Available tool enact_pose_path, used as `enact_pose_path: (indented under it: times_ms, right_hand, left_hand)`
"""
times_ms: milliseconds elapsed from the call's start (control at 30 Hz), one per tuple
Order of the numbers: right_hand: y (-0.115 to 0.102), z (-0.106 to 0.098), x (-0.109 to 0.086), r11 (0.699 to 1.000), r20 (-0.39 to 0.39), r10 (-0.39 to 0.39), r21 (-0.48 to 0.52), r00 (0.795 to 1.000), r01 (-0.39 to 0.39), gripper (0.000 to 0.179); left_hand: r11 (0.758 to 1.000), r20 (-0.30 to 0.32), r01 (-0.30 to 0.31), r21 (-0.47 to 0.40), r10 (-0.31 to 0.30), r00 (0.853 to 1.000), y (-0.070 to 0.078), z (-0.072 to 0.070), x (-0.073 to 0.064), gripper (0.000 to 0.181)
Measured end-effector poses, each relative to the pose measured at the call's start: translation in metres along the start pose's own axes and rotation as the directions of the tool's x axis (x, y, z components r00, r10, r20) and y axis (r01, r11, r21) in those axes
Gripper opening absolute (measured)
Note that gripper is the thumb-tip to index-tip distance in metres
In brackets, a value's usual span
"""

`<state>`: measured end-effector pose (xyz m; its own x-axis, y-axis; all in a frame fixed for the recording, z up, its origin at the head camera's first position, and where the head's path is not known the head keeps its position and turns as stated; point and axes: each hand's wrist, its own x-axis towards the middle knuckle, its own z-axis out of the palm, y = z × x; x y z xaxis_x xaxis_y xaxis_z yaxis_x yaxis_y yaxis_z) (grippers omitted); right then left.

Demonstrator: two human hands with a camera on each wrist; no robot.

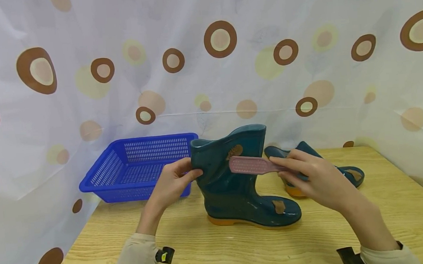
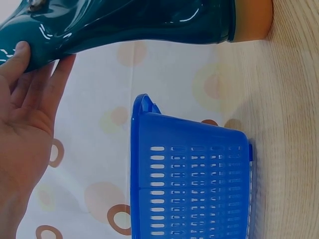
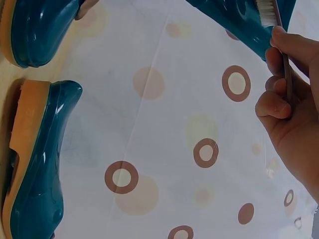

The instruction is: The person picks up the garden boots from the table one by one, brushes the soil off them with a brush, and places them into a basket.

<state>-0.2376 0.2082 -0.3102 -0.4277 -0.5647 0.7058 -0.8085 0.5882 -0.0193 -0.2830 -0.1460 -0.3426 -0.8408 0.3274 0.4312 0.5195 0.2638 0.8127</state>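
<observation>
One boot point(image 1: 231, 192), pinched by the left hand point(image 1: 171, 182), may tip — cause: overpressing the brush point(image 1: 250, 165) gripped in the right hand point(image 1: 316, 177).

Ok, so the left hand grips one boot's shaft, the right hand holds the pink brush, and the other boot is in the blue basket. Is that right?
Not quite: the head view shows the other boot on the wooden table, not in the blue basket. The rest holds: the left hand grips one boot's shaft, and the right hand holds the pink brush.
</observation>
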Motion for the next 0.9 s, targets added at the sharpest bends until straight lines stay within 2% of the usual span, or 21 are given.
enact_pose_path:
  times_ms: [300,467,667,833,900]
  right_hand:
    - [0.006,-0.012,-0.006,0.998,0.023,0.047,-0.031,0.999,-0.047,0.037]
    - [0.007,-0.015,-0.007,1.0,-0.004,0.018,0.012,1.0,-0.018,0.034]
    - [-0.006,0.0,0.001,1.0,-0.084,-0.013,0.025,0.996,0.015,0.031]
    - [-0.015,0.013,0.008,0.999,-0.116,-0.027,-0.043,0.993,0.022,0.046]
    - [-0.015,0.013,0.007,0.997,-0.129,-0.029,-0.075,0.991,0.019,0.043]
  left_hand:
    - [1.0,0.003,0.002,0.007,-0.002,1.0,-0.002,0.0,0.001,0.021]
    - [1.0,0.003,-0.011,0.002,0.011,1.0,-0.001,0.0,0.0,0.022]
    - [1.0,0.012,-0.003,0.006,0.003,1.0,0.0,0.001,-0.001,0.021]
    - [1.0,0.009,-0.014,0.019,0.014,1.0,0.0,0.0,-0.002,0.02]
    - [1.0,0.011,-0.026,0.017,0.026,1.0,0.0,0.0,-0.002,0.021]
